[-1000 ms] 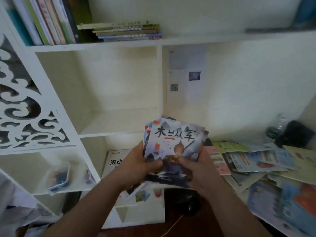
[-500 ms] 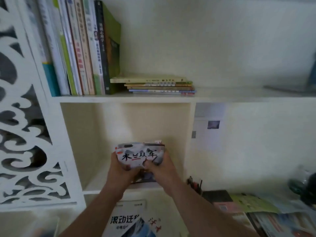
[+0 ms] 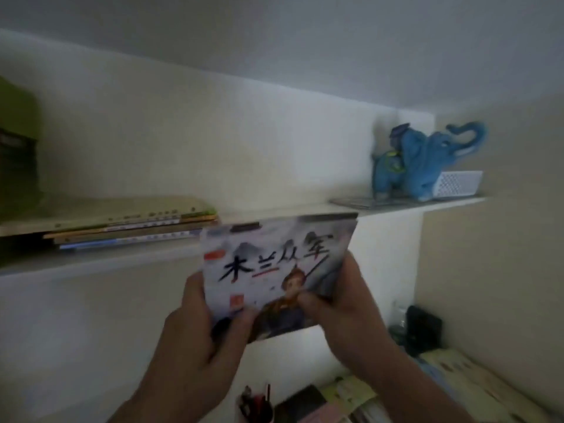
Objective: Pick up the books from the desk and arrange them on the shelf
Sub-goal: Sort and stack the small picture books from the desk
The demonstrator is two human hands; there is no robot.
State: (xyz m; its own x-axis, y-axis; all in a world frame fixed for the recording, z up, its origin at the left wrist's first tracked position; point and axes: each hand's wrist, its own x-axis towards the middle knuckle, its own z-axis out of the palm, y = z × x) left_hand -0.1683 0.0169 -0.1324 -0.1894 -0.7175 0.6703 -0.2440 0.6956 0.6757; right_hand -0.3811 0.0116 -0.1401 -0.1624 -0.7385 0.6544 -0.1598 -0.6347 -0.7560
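A stack of thin picture books (image 3: 274, 264), its top cover grey-white with black brush characters and a figure, is held up at the front edge of the white shelf (image 3: 128, 257). My left hand (image 3: 195, 337) grips the stack's lower left corner, thumb on the cover. At the lower right side my right hand (image 3: 345, 306) grips it, fingers curled round the edge. A flat pile of books (image 3: 131, 224) lies on the shelf just left of the stack. More books (image 3: 451, 380) lie on the desk at the lower right, blurred.
A blue elephant toy (image 3: 424, 160) and a white perforated basket (image 3: 457, 183) stand at the shelf's right end. A dark green upright book (image 3: 18, 148) is at the far left. A pen holder (image 3: 256, 404) and a black object (image 3: 424, 331) sit below.
Both hands have raised the stack from the lower compartment to the upper shelf's edge and moved it right. The view has tilted upward.
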